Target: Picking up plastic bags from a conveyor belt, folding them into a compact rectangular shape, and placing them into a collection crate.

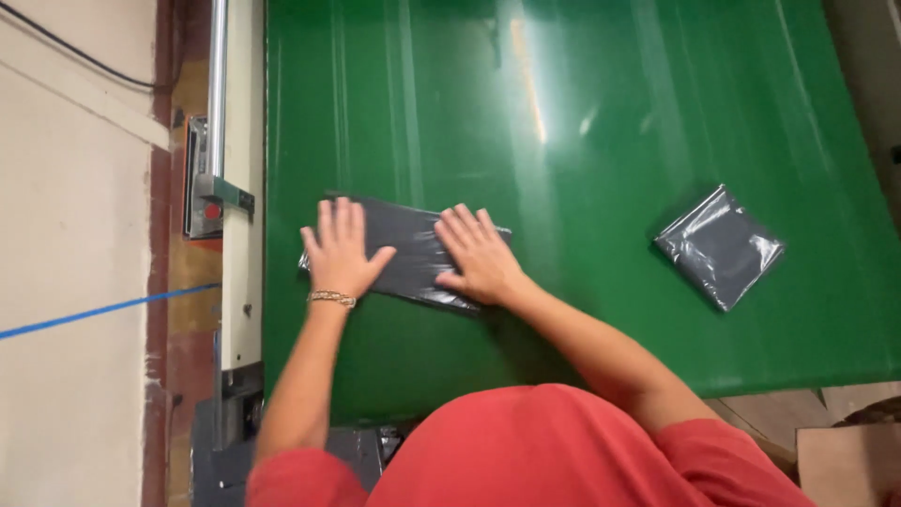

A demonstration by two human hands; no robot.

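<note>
At the far left there was a pale floor with a blue tape line across it, and beside it the metal frame of the machine, with a small red part on a bracket. I could not tell what this bracket was for.

On the green desk, near its left edge, lay a dark grey plastic bag, long and flat. The left hand, with a thin bracelet on the wrist, lay on the left end of the bag, the fingers spread and flat, holding nothing. The right hand lay just beside it on the right part of the bag, also open and flat, palm down. Neither grip pinched the plastic; both only pressed on it.

I judged that the step in hand was the flattening or smoothing of the bag. The next move would call for an even push along the surface, so that the air goes out and the plastic does not wrinkle.

More to the right, well apart from the hands, a second grey bag lay folded into a small square, shiny under the light.

The middle of the long bag was covered by the hands, so I could not see if it was folded there. The red shirt hid the near edge of the desk, and some dark thing at the bottom left was cut off.
</note>
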